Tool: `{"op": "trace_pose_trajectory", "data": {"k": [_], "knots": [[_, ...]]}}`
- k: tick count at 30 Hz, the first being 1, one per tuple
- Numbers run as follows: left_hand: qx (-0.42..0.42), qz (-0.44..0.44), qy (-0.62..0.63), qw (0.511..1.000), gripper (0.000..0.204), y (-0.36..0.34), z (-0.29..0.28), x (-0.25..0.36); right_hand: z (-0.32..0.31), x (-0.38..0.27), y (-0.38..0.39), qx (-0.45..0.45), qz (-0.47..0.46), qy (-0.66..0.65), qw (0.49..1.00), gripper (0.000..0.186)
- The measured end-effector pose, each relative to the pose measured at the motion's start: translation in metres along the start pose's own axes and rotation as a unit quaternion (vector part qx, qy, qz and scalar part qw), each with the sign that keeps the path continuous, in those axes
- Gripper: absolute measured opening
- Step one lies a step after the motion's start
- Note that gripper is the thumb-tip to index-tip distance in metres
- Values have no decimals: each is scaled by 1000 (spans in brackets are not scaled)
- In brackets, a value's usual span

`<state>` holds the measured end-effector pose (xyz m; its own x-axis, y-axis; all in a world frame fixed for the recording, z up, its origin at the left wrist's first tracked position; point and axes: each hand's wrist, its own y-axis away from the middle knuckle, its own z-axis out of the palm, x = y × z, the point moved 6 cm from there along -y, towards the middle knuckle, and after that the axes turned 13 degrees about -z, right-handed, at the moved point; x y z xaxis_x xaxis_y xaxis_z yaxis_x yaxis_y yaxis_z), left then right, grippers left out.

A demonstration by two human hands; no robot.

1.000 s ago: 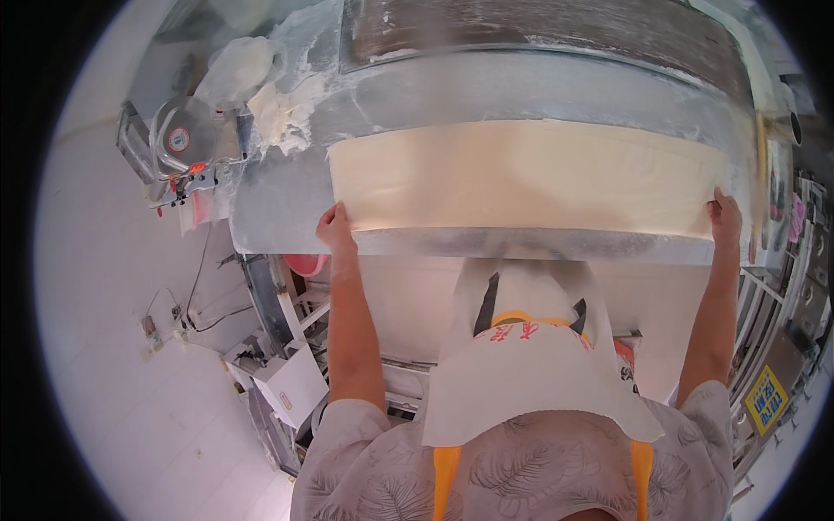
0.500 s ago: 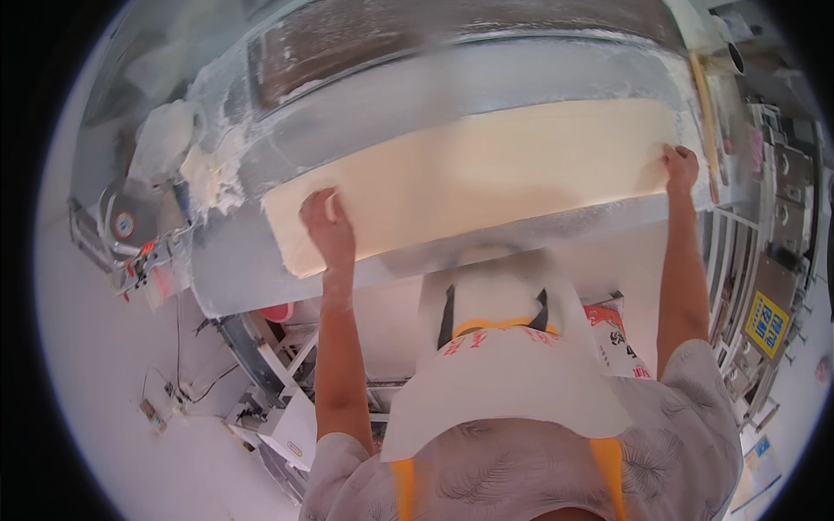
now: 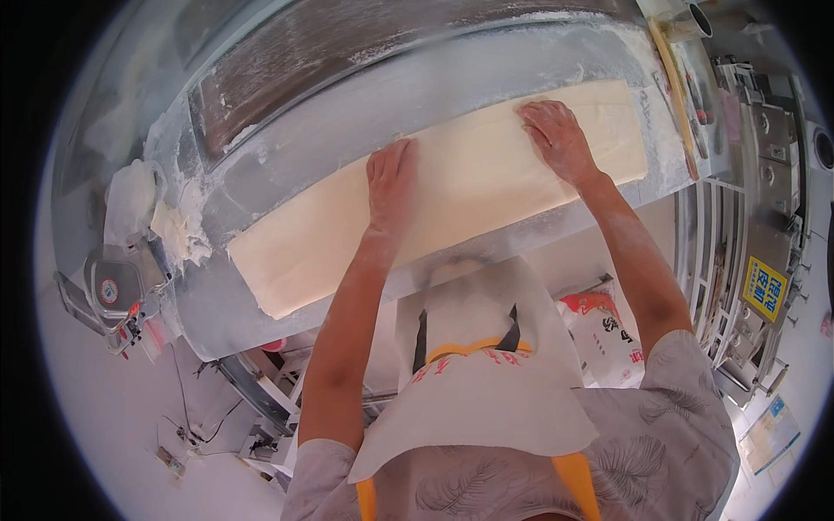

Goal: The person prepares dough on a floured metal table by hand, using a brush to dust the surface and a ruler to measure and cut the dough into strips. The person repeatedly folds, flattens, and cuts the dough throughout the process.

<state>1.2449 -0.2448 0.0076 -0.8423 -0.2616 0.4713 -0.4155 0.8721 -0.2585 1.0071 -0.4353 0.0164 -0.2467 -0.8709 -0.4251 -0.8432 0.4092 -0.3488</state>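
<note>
Pressing flat on the dough sheet (image 3: 452, 195), left hand (image 3: 391, 184) and right hand (image 3: 556, 139) (both open-palmed, fingers extended, grasping nothing).

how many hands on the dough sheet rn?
2. Left hand lies flat near the middle of the dough sheet; right hand lies flat toward its right end.

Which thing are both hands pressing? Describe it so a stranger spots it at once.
Start at the long, flour-dusted metal table that fills the upper picture. Along its near edge lies a wide, pale cream dough sheet, with the left hand and right hand flat on it. Unlike the ragged white dough scraps at the table's left end, it is smooth, straight-edged and long.
</note>
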Motion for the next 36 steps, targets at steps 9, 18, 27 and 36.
{"op": "trace_pose_trajectory", "data": {"k": [9,18,27,36], "knots": [[-8,1,-4,1000,30,-8,3,-5,3,13,-4,-55,4,-15,998,32],[-93,-17,101,990,34,-40,15,39,-10,8,-14,-118,50,-175,976,31],[-167,21,178,970,17,-64,49,55,-11,12,-13,-149,75,-200,965,22],[-206,-45,176,962,21,-66,54,45,-9,15,-25,-181,132,-227,948,21]]}}
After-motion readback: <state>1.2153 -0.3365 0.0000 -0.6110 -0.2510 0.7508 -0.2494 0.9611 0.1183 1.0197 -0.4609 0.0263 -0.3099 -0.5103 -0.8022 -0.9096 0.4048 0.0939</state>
